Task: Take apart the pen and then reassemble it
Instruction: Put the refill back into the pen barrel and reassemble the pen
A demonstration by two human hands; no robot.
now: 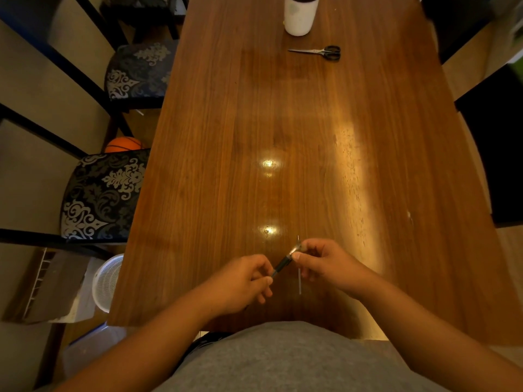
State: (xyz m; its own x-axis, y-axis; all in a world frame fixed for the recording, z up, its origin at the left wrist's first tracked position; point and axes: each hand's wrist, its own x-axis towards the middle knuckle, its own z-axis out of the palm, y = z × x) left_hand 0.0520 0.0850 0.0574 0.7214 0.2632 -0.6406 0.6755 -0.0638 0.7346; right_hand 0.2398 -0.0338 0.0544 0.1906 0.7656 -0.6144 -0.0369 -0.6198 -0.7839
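Pen [281, 264] held over near counter [283, 137] edge; left hand [243, 281] pinching lower end, right hand [325, 263] pinching upper end; thin refill [299, 281] lying on counter beneath; scissors [319, 51] far off.

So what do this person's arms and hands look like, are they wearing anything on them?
Both arms are bare from the lower edge of the picture to the fingers: no sleeves, gloves, watch or rings show on the left hand or the right hand. The only clothing in view is a grey shirt over the body.
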